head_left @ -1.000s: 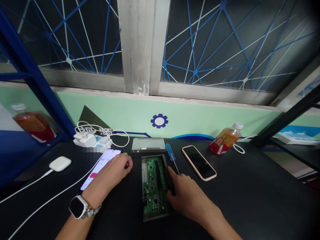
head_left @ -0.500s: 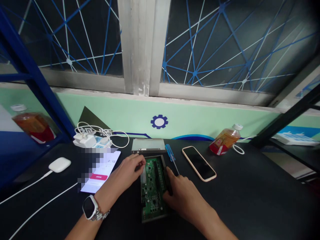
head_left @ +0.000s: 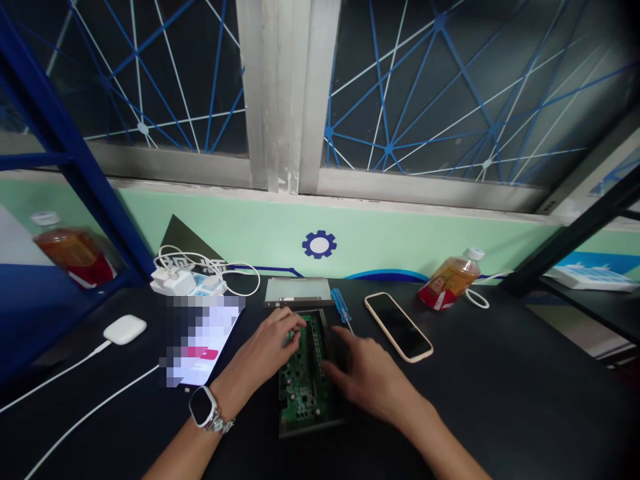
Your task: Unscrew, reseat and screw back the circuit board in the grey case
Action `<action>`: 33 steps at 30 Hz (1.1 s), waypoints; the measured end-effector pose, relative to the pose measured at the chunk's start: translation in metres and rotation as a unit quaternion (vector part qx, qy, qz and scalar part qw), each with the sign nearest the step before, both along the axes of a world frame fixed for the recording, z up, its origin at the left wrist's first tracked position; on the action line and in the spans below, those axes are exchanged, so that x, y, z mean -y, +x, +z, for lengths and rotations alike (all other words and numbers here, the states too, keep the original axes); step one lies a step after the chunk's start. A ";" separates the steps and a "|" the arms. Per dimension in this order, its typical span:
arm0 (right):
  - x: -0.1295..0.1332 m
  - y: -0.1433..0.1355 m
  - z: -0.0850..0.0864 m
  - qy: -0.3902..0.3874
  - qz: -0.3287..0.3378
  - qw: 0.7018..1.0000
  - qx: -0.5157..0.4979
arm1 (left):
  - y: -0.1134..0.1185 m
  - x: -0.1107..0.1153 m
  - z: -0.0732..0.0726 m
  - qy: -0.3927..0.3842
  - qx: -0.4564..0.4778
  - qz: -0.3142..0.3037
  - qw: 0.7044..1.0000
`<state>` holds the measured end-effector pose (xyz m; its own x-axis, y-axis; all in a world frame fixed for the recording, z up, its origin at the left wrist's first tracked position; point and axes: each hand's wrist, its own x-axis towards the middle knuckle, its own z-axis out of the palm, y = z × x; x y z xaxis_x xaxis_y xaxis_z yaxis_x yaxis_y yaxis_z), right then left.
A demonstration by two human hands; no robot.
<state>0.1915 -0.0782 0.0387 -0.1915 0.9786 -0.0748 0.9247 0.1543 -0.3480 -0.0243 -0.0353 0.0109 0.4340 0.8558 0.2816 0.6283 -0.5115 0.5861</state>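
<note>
A green circuit board (head_left: 303, 390) in a dark frame lies on the black table in front of me. My left hand (head_left: 276, 340) rests over its upper left part, fingers bent and fingertips on or just above the board; whether they pinch anything is hidden. My right hand (head_left: 363, 367) is at the frame's right edge, thumb and index finger apart, the thumb reaching over the board. A blue-handled screwdriver (head_left: 341, 305) lies beyond my right hand, its shaft tip hidden by the hand. Behind the board is a flat grey metal-edged panel (head_left: 298, 291).
A phone in a pale case (head_left: 399, 327) and a drink bottle (head_left: 449, 279) are on the right. A lit phone (head_left: 207, 343), a power strip with plugs (head_left: 187, 283) and a white charger (head_left: 125, 329) are on the left. Another bottle (head_left: 75, 252) stands far left.
My left hand has shifted right and slightly up over the board. My right hand has moved slightly, its index finger raised near the screwdriver shaft. The board's near end has shifted slightly left and away.
</note>
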 end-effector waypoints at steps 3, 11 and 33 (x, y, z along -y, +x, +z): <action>-0.017 0.014 0.002 0.022 -0.076 0.997 -0.002 | 0.000 -0.001 -0.003 -0.005 -0.007 0.010 1.000; -0.045 0.031 -0.020 0.002 -0.105 0.994 0.005 | 0.001 0.000 -0.005 -0.007 -0.028 0.001 1.000; -0.024 0.004 -0.009 0.147 -0.031 0.883 -0.444 | 0.007 0.004 -0.004 0.017 -0.070 -0.011 0.997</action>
<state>0.1952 -0.0544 0.0302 0.0071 0.9415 0.3369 0.3172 0.3174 -0.8937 -0.0176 -0.0393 0.0073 0.4892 0.8366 0.2465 0.6909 -0.5442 0.4758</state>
